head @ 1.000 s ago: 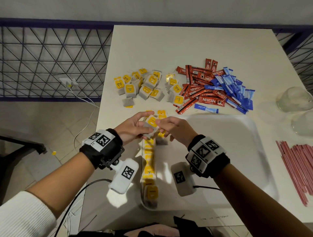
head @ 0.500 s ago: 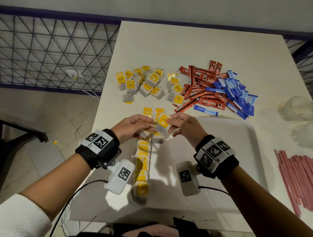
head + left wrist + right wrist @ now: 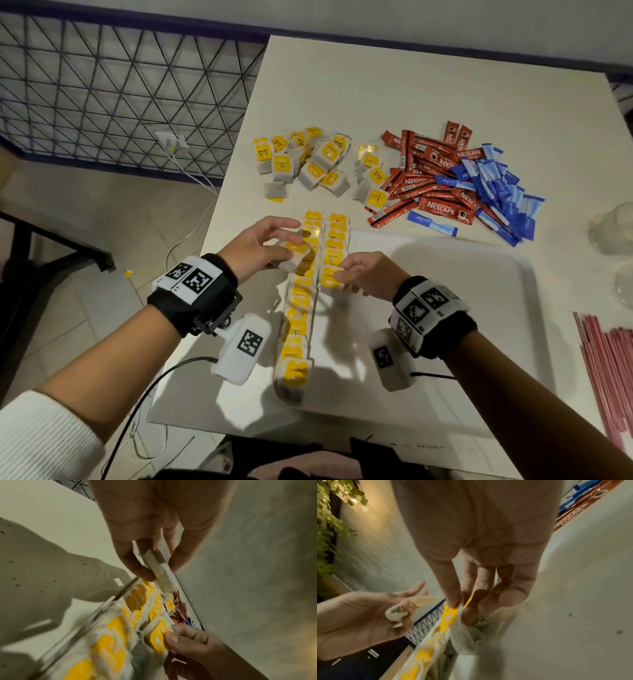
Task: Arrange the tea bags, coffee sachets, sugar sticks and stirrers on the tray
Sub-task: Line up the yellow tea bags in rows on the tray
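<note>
Two rows of yellow-tagged tea bags [image 3: 301, 294] lie along the left side of the white tray [image 3: 462, 308]. My left hand [image 3: 260, 245] holds one tea bag [image 3: 160, 569] between thumb and fingers above the left row. My right hand [image 3: 363, 279] pinches the yellow tag of another tea bag [image 3: 330, 277] at the near end of the shorter right row; the right wrist view shows the same tea bag [image 3: 449, 613] between thumb and forefinger. Loose tea bags [image 3: 308, 164], red coffee sachets [image 3: 431, 178] and blue sugar sticks [image 3: 496, 192] lie heaped beyond the tray.
Red stirrers [image 3: 606, 370] lie in a bundle at the table's right edge. Clear glass vessels [image 3: 613, 233] stand to the right of the tray. The table's left edge drops to a tiled floor with cables and a wire railing [image 3: 102, 96].
The hands have drawn apart, each with its own tea bag. The right hand has come down to the near end of the right row. The left hand stays above the left row.
</note>
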Tool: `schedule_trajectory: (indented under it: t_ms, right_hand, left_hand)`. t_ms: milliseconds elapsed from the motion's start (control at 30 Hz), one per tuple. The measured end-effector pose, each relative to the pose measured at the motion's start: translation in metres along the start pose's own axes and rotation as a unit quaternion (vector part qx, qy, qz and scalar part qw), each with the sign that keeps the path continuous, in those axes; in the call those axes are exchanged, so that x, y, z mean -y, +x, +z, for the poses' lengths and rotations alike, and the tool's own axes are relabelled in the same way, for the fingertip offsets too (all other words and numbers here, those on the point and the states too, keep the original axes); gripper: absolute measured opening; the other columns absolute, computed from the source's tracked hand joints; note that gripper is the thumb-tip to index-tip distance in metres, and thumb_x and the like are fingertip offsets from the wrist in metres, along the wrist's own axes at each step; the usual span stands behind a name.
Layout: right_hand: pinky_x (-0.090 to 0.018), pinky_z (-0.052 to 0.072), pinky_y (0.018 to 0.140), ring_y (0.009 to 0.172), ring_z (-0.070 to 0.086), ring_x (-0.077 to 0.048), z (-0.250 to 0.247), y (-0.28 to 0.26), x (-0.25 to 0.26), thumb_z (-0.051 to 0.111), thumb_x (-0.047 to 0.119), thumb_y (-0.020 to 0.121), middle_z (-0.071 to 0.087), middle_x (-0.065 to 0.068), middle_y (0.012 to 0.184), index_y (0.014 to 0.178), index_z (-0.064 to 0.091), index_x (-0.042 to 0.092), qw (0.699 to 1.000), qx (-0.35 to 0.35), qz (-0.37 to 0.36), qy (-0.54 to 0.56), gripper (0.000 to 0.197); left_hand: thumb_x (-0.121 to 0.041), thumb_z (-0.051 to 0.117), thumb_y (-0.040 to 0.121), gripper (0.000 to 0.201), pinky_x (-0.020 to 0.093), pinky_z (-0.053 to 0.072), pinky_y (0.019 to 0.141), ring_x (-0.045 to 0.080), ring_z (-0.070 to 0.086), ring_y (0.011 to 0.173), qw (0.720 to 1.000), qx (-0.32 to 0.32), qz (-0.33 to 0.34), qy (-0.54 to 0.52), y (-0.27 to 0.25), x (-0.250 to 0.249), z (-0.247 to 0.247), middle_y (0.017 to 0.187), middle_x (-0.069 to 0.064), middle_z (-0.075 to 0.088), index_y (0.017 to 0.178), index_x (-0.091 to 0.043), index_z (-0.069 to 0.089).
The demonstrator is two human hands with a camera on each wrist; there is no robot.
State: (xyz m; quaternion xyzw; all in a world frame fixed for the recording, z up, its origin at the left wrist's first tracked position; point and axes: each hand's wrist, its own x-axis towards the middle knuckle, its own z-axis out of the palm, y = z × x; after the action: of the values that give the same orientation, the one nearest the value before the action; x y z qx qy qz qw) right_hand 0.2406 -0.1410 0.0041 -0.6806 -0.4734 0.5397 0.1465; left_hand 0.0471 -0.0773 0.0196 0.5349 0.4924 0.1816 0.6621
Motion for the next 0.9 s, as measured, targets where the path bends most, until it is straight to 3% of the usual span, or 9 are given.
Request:
schedule_trajectory:
  t_ms: [67, 200, 333, 467, 633, 733, 900]
  right_hand:
    - [-0.007, 0.036, 0.049, 0.056, 0.046, -0.005, 0.001, 0.004, -0.002, 0.060, 0.017, 0.086, 0.054, 0.006, 0.060, 0.062, 0.054, 0.022, 0.999, -0.032, -0.001, -0.008, 0.025]
    - [-0.022, 0.042, 0.071, 0.062, 0.047, -0.008, 0.002, 0.012, -0.004, 0.062, 0.016, 0.085, 0.053, 0.006, 0.059, 0.061, 0.051, 0.025, 0.997, -0.077, -0.004, -0.009, 0.027]
    - [-0.021, 0.043, 0.066, 0.059, 0.048, -0.006, 0.003, 0.013, -0.002, 0.061, 0.017, 0.085, 0.055, 0.005, 0.058, 0.064, 0.051, 0.022, 0.996, -0.086, 0.000, -0.016, 0.024]
    - [-0.024, 0.043, 0.074, 0.069, 0.051, -0.015, 0.005, 0.014, -0.003, 0.061, 0.021, 0.084, 0.054, 0.005, 0.062, 0.065, 0.049, 0.023, 0.994, -0.102, 0.018, -0.033, 0.023]
    - [-0.022, 0.039, 0.059, 0.078, 0.052, -0.019, 0.009, 0.012, -0.004, 0.064, 0.024, 0.083, 0.051, 0.006, 0.067, 0.068, 0.047, 0.025, 0.992, -0.117, 0.047, -0.021, 0.022]
    - [-0.022, 0.040, 0.058, 0.080, 0.052, -0.021, 0.011, 0.013, -0.007, 0.066, 0.027, 0.082, 0.051, 0.005, 0.069, 0.071, 0.048, 0.025, 0.989, -0.136, 0.054, 0.004, 0.021]
    - [-0.020, 0.044, 0.048, 0.065, 0.056, -0.016, 0.012, 0.010, -0.008, 0.063, 0.031, 0.085, 0.059, -0.003, 0.080, 0.100, 0.048, 0.017, 0.980, -0.172, 0.072, 0.065, 0.026]
  left_hand:
    - [0.013, 0.053, 0.085, 0.044, 0.009, 0.043, 0.052, -0.005, 0.054, 0.053, 1.000, 0.002, 0.004, 0.005, 0.000, 0.000, -0.001, 0.095, -0.006, 0.061, 0.097, -0.030, 0.054]
    - [0.013, 0.054, 0.084, 0.045, 0.009, 0.043, 0.050, -0.005, 0.053, 0.051, 1.000, 0.007, 0.006, 0.009, 0.000, -0.001, -0.004, 0.095, -0.006, 0.060, 0.098, -0.030, 0.053]
    - [0.012, 0.055, 0.084, 0.044, 0.009, 0.041, 0.047, -0.003, 0.051, 0.048, 1.000, 0.015, -0.001, 0.009, 0.002, -0.002, -0.007, 0.094, -0.005, 0.061, 0.098, -0.029, 0.054]
    - [0.011, 0.055, 0.085, 0.041, 0.010, 0.039, 0.046, -0.002, 0.050, 0.048, 1.000, 0.024, -0.009, 0.007, 0.004, -0.003, -0.010, 0.092, -0.004, 0.062, 0.098, -0.029, 0.055]
    - [0.009, 0.056, 0.085, 0.040, 0.009, 0.040, 0.047, -0.002, 0.051, 0.050, 0.999, 0.039, -0.016, 0.017, 0.007, -0.004, -0.012, 0.091, -0.005, 0.062, 0.098, -0.029, 0.055]
    - [0.011, 0.055, 0.084, 0.043, 0.009, 0.040, 0.045, -0.004, 0.053, 0.050, 0.999, 0.044, -0.019, 0.016, 0.009, -0.005, -0.011, 0.093, -0.004, 0.060, 0.102, -0.028, 0.052]
    - [0.013, 0.054, 0.084, 0.048, 0.009, 0.039, 0.043, -0.003, 0.055, 0.054, 0.999, 0.045, -0.024, 0.012, 0.012, -0.006, -0.008, 0.097, -0.003, 0.058, 0.116, -0.021, 0.046]
